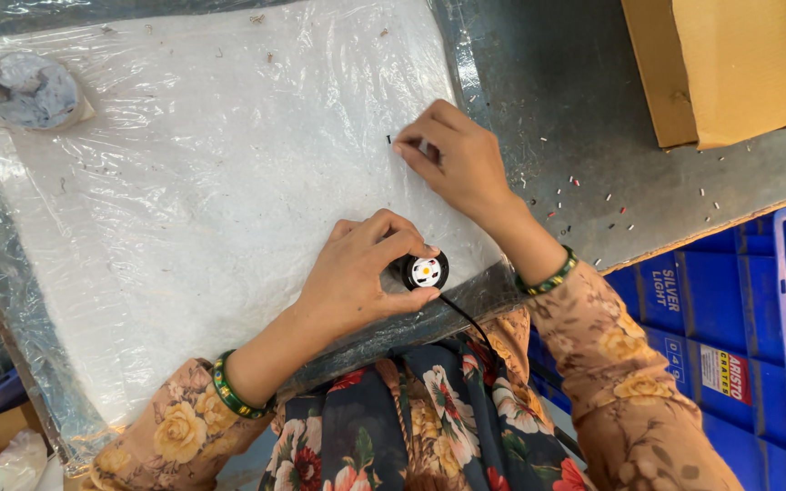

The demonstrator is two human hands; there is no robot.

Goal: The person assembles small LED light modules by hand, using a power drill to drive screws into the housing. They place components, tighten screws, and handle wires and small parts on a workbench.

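Observation:
My left hand grips a small round black part with a white face and an orange centre. A black wire runs from that part down toward my body. It rests near the front edge of a white foam pad wrapped in clear plastic. My right hand is farther up on the pad, fingertips pinched together at a tiny dark piece on the plastic. Whether the fingers hold that piece I cannot tell.
A roll of tape lies at the pad's far left corner. The grey metal table carries scattered small bits. Cardboard boxes stand at the back right. Blue plastic crates sit beside the table at right.

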